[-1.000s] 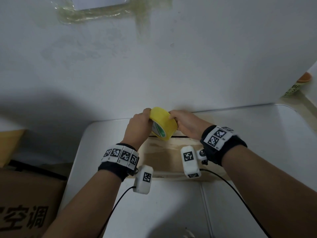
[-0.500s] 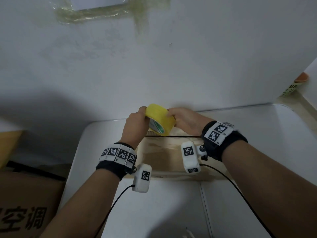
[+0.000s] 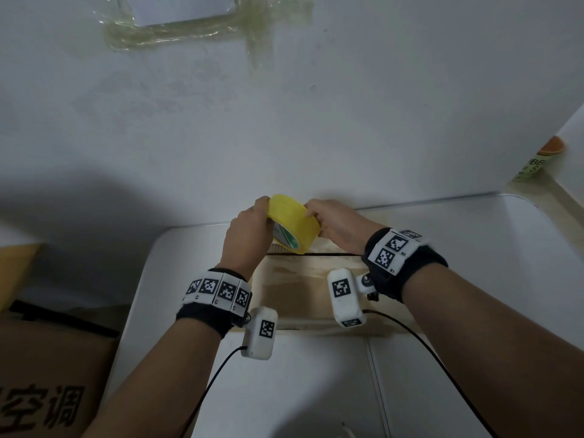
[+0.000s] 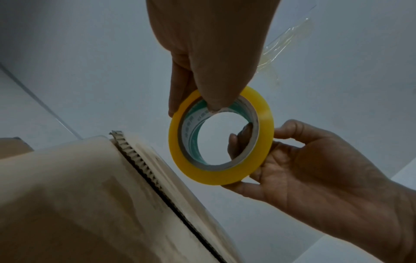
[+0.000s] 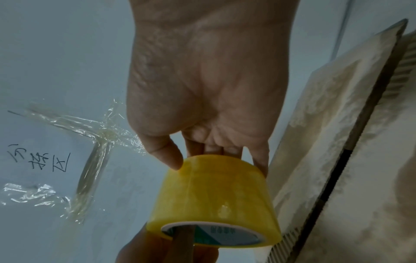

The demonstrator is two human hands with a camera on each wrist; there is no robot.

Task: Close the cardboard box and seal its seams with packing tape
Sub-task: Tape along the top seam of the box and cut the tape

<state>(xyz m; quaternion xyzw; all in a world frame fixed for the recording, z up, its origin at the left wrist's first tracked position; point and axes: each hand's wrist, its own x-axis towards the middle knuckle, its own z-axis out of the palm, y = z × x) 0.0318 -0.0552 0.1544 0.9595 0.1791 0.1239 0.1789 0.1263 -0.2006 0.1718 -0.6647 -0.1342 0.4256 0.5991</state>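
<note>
A yellow roll of packing tape [image 3: 294, 227] hangs tilted over the far edge of the cardboard box [image 3: 300, 289]. My left hand [image 3: 257, 218] grips its left side, with the thumb inside the core [image 4: 216, 105] and fingers outside. My right hand [image 3: 316, 213] grips the opposite side, fingers curled round the roll's rim [image 4: 265, 142]. In the right wrist view the roll [image 5: 213, 192] sits under my right thumb and fingers [image 5: 202, 106]. The box's top flaps lie flat, with a dark seam [image 4: 157, 178] between them. No free tape end shows.
The box rests on a white table [image 3: 474, 263] against a white wall. Old clear tape and paper [image 3: 189, 23] stick to the wall above. A large brown carton [image 3: 47, 374] stands at the lower left. A container with an orange lid [image 3: 537, 159] stands at the far right.
The roll has shifted a little between my hands, rising slightly and then settling. Both hands have kept their hold on it.
</note>
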